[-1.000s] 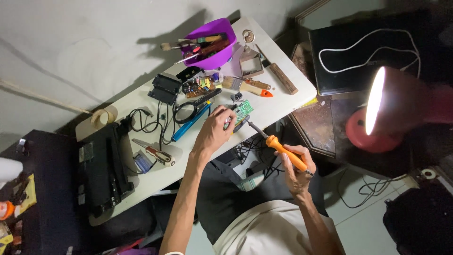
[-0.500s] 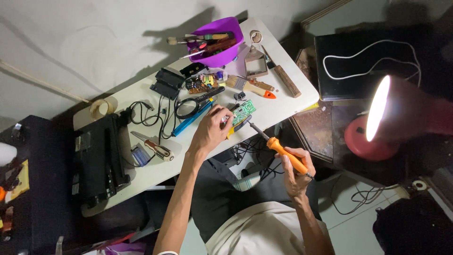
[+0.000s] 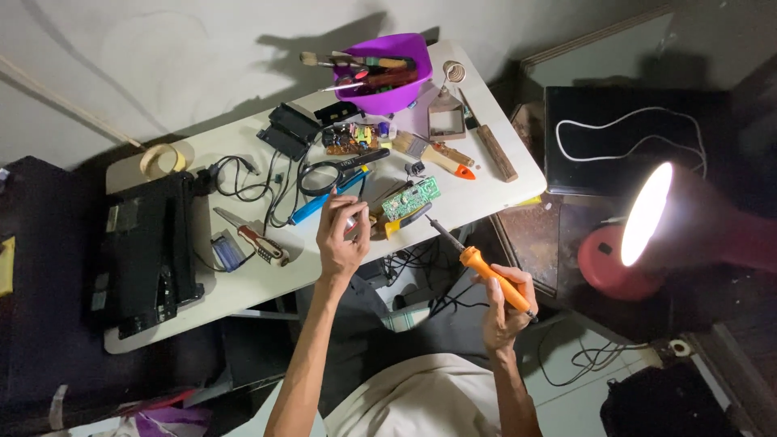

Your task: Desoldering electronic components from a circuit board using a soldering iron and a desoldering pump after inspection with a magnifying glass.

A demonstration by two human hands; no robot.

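Closest to the camera, the right hand [image 3: 503, 306] is wrapped firmly round the orange handle of a soldering iron [image 3: 476, 264], off the worktop's near edge, over the lap, its dark tip aimed up and left toward the green circuit board [image 3: 411, 198]. That tip looks like the main hazard: it hangs in open air above a tangle of dark cables [image 3: 421, 267] under the worktop, and a dip of the wrist could bring it onto cable sheathing or the person's leg. A step further out, the left hand [image 3: 341, 233] is raised over the worktop edge with fingertips drawn together, seemingly pinching something thin and pale, too small to make out for sure. It sits just left of the board, close but not touching it, so nothing visibly pins the board, and a push from the tip could skate it across the white worktop [image 3: 243, 283]. The yellow-handled tool [image 3: 396, 222] lies right against the board's near edge, with the blue-handled tool [image 3: 320, 206] and a magnifying glass [image 3: 320, 178] just beyond the left hand, a crowded patch for a sweeping wrist. Further back, a purple bowl [image 3: 388, 81] bristles with brushes and tools near the far edge. Off to the right, the lit red lamp [image 3: 647, 235] glares hard, and that glare could wash out fine detail on the board.
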